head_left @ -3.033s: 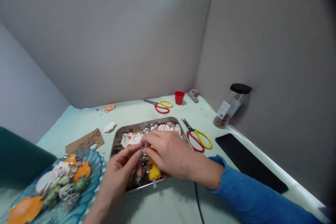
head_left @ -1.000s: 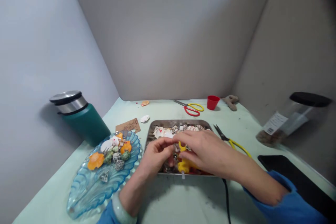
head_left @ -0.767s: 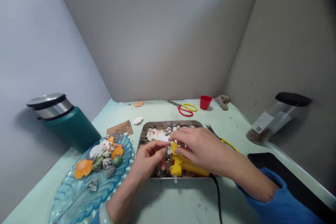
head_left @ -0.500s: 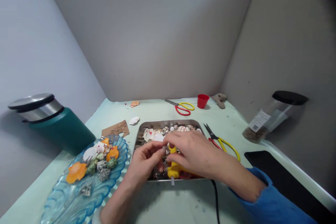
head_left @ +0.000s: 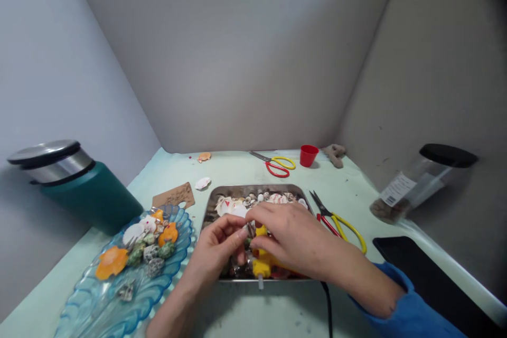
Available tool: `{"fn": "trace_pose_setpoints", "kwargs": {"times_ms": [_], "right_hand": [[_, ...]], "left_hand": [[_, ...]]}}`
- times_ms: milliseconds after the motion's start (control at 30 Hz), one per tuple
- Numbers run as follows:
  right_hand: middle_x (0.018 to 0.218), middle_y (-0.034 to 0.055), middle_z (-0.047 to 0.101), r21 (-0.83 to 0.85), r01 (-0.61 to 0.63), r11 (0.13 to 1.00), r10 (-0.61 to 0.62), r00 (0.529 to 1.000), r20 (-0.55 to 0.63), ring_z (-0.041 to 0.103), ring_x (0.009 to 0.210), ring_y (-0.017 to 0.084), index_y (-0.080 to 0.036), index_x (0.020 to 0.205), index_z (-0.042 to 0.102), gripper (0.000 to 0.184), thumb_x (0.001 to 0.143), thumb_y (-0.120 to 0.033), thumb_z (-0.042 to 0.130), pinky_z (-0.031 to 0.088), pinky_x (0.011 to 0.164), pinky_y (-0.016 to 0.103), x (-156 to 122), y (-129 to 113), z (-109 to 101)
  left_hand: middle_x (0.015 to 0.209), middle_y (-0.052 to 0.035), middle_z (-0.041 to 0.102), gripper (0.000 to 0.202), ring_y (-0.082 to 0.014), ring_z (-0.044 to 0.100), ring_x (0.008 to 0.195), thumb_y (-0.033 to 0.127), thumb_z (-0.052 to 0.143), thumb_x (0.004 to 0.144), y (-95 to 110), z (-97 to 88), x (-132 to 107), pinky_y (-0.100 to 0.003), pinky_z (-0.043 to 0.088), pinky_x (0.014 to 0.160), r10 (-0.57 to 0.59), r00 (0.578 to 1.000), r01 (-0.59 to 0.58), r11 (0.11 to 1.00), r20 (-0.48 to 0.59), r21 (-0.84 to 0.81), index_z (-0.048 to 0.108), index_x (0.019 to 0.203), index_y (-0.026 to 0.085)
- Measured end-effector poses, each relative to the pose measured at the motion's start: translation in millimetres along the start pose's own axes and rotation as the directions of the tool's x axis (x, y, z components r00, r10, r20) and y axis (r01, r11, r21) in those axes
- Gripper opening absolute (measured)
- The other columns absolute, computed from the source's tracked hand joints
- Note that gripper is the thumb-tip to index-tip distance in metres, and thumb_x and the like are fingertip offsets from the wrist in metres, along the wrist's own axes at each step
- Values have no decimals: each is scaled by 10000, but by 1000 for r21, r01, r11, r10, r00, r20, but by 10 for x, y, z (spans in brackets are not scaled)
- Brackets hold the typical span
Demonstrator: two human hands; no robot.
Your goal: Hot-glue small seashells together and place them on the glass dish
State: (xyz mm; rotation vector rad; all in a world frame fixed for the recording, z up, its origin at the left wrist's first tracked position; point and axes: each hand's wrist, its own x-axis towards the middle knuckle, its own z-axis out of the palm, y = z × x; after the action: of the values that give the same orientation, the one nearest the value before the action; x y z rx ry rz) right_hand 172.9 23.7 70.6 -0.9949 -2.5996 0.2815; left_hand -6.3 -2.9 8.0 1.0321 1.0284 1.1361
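Over a metal tray (head_left: 211, 206) of shells, my left hand (head_left: 219, 243) and my right hand (head_left: 285, 237) meet at their fingertips. Thumb and forefinger of the left are pinched together at a small greyish piece (head_left: 250, 230), mostly covered by fingers. The right hand's curled fingers come to the same spot from the other side; what they grip is hidden. Below them a yellow glue gun (head_left: 262, 267) lies across the tray, its pale nozzle over the front edge. White shells (head_left: 233, 207) show at the tray's back.
At left stand a blue leaf-shaped dish (head_left: 99, 306) of shells and stones and a teal bottle (head_left: 89, 195). Two scissors (head_left: 279, 166) (head_left: 340, 222), a red cup (head_left: 308, 156), a clear jar (head_left: 412, 190) and a black phone-like slab (head_left: 428, 274) lie around. A black cord (head_left: 328, 306) runs forward.
The view has shifted slightly. Both hands stay together over the tray, with a small turn of the fingers; a little more of the greyish piece shows between them.
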Motion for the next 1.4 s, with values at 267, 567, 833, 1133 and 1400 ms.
{"fn": "trace_pose_setpoints", "kwargs": {"times_ms": [267,567,833,1133,1400], "right_hand": [[866,14,635,-9,23,1000,-23,999,24,566,773,163,-193,901,586,92,814,-196,615,345,644,271,7,3,7],[829,2,624,-65,33,997,-33,999,7,557,718,148,-188,848,576,36,826,-205,598,331,595,268,12,-15,28],[924,21,635,-75,18,997,-17,1000,11,584,822,190,-230,983,598,157,826,-235,610,392,673,299,-7,-10,-86],[899,41,637,-102,10,995,-19,996,-84,610,786,198,-229,1035,609,179,892,-282,516,431,671,304,-92,87,-235],[837,27,648,-151,-8,989,-9,993,-117,608,719,189,-224,956,632,155,889,-305,518,408,629,296,-167,81,-344]], "left_hand": [[485,33,580,266,-80,512,409,362,711,716,-1,-13,-2,-194,382,453,-9,1000,8,1000,15,29,612,832,144],[496,35,578,244,-72,510,417,344,681,754,-21,-35,13,-187,382,452,-1,999,-1,999,39,47,602,861,139],[583,36,584,229,-72,521,447,330,650,781,12,-13,-14,-190,385,467,40,999,-43,994,35,103,556,902,159],[480,55,533,289,-83,483,409,362,608,774,102,75,-54,-202,352,462,102,990,-79,974,-100,211,577,948,134],[603,11,597,357,-133,535,516,393,555,776,576,-435,-412,-243,401,523,295,878,74,696,-378,714,609,1043,161]]}}
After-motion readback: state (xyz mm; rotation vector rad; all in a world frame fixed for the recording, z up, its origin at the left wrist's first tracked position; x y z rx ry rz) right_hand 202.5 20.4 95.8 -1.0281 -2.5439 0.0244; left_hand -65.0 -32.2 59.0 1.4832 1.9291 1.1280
